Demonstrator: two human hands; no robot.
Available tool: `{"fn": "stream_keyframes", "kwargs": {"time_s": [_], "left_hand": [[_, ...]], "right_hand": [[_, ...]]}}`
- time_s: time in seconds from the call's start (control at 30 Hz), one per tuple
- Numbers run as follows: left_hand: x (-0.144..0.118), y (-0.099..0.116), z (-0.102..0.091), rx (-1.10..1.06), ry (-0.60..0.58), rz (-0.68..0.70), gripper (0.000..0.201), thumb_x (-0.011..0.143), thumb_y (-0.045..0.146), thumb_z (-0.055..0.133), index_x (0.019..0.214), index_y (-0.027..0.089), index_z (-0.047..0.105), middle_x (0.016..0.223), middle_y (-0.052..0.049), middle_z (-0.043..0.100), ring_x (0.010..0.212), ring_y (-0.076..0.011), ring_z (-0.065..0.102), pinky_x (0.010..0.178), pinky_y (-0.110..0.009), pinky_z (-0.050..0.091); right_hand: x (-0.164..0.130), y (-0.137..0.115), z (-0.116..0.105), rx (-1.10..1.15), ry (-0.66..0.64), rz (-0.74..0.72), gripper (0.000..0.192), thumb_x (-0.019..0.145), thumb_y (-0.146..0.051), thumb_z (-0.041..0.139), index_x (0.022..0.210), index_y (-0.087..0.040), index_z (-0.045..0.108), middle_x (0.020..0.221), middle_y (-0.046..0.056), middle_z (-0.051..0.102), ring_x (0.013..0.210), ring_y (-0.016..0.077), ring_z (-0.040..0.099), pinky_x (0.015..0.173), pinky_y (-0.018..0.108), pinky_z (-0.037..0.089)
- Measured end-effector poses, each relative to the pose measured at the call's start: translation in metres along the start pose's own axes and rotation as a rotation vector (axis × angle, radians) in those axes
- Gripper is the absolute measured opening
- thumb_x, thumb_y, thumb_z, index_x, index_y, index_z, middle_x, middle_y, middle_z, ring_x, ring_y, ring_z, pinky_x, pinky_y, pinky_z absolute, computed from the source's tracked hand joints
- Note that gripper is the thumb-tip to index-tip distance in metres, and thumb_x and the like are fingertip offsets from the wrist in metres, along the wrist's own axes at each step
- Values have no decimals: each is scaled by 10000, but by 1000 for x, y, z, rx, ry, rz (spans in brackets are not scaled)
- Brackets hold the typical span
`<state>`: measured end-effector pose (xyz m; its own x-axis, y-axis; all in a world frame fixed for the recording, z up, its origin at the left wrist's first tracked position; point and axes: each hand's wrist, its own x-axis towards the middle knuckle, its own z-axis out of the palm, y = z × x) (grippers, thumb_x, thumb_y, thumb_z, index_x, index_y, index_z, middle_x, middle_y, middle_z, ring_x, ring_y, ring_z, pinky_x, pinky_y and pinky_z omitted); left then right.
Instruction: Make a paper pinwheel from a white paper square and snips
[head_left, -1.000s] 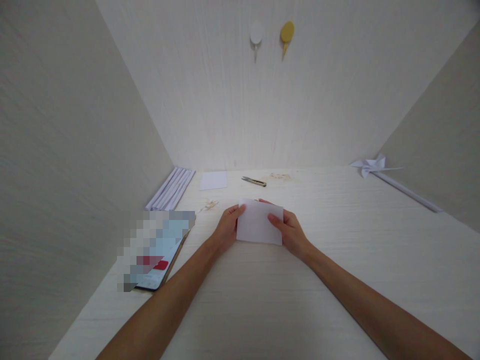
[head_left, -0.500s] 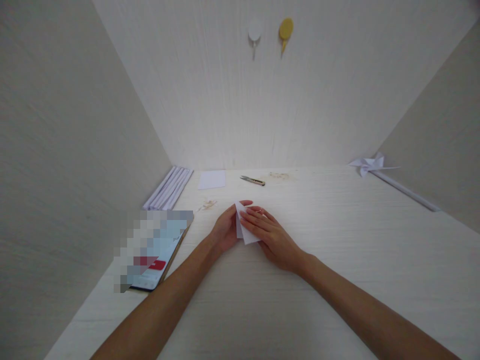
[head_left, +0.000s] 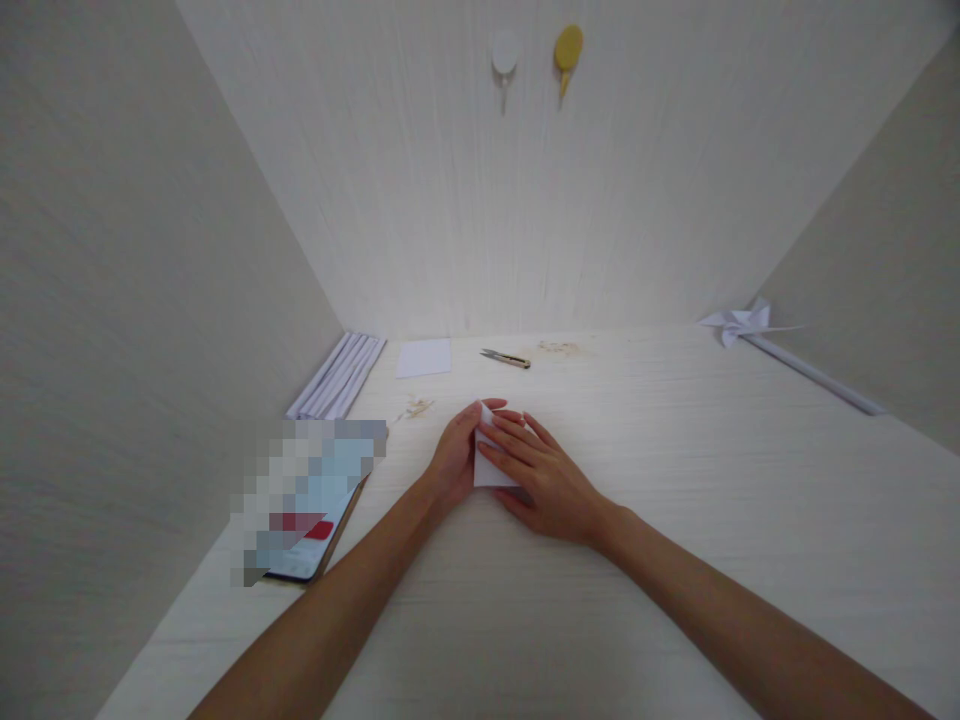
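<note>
A small white sheet of paper (head_left: 495, 472) lies folded between my two hands near the middle of the table. My left hand (head_left: 453, 452) grips its left edge, with the thumb at the upper corner and the fingers partly hidden behind the paper. Over the paper's face stretch the fingers of my right hand (head_left: 553, 482). Its thumb is by the lower edge, and the hand covers much of the right side of the sheet.
A phone (head_left: 319, 500), partly pixelated, and several white paper rolls (head_left: 337, 376) lie left. Farther back are a flat white paper (head_left: 424, 358), thread snips (head_left: 505, 358) and small scraps (head_left: 416, 408). A paper pinwheel (head_left: 742, 322) on a stick rests right. Two hooks (head_left: 568, 48) are on the back wall.
The slanted upper flap of the paper has come down level with the layer beneath, so its lower edge is now straight. My right fingers have spread slightly; the view has tilted a little.
</note>
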<state>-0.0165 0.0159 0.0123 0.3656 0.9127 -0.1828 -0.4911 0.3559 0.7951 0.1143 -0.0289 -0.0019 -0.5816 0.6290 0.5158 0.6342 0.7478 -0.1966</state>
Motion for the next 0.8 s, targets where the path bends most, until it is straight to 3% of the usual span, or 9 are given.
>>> {"fn": "stream_keyframes", "kwargs": {"time_s": [0.13, 0.23, 0.33, 0.43, 0.5, 0.63, 0.8], "left_hand": [[3, 0, -4, 26, 34, 67, 200, 701, 326, 523, 781, 150, 574, 696, -20, 611, 627, -118, 567, 644, -256, 456], [4, -1, -5, 66, 48, 115, 220, 689, 351, 532, 784, 156, 570, 685, -9, 607, 596, -115, 548, 615, -257, 444], [4, -1, -3, 111, 37, 132, 245, 692, 377, 527, 804, 162, 564, 703, -19, 619, 632, -138, 561, 614, -270, 443], [3, -1, -2, 170, 34, 154, 252, 701, 391, 519, 805, 167, 565, 720, -27, 628, 654, -152, 572, 599, -269, 440], [3, -2, -2, 207, 36, 183, 250, 712, 395, 508, 800, 169, 568, 726, -30, 634, 666, -157, 580, 597, -266, 439], [2, -1, 0, 302, 38, 265, 258, 729, 398, 497, 802, 167, 584, 740, -40, 645, 709, -162, 587, 635, -263, 444], [-1, 0, 4, 327, 13, 263, 294, 734, 416, 489, 848, 170, 601, 754, -47, 653, 722, -174, 591, 614, -264, 451]], "right_hand": [[0, -2, -6, 239, 148, 1, 427, 776, -216, 479, 1203, -234, 459, 1222, 79, 513, 1198, 205, 372, 991, 433, 297], [3, -4, -10, 464, 349, 200, 334, 771, -205, 490, 1100, -243, 530, 1100, 92, 566, 1057, 208, 484, 889, 412, 400], [6, -3, -9, 708, 406, 467, 196, 755, -251, 521, 944, -226, 568, 971, 75, 581, 933, 197, 532, 745, 358, 468], [9, -1, -4, 865, 400, 686, 154, 712, -308, 573, 826, -208, 546, 866, 46, 587, 842, 182, 555, 619, 289, 475], [10, 1, -2, 872, 344, 756, 155, 697, -327, 583, 769, -198, 538, 772, 26, 589, 720, 160, 565, 554, 261, 455], [10, 4, -1, 808, 196, 734, 150, 698, -330, 576, 700, -180, 572, 659, 3, 575, 562, 124, 513, 490, 235, 392], [8, 12, 0, 892, 72, 652, 225, 727, -368, 540, 817, -171, 602, 694, -2, 566, 575, 118, 477, 483, 223, 350]]}}
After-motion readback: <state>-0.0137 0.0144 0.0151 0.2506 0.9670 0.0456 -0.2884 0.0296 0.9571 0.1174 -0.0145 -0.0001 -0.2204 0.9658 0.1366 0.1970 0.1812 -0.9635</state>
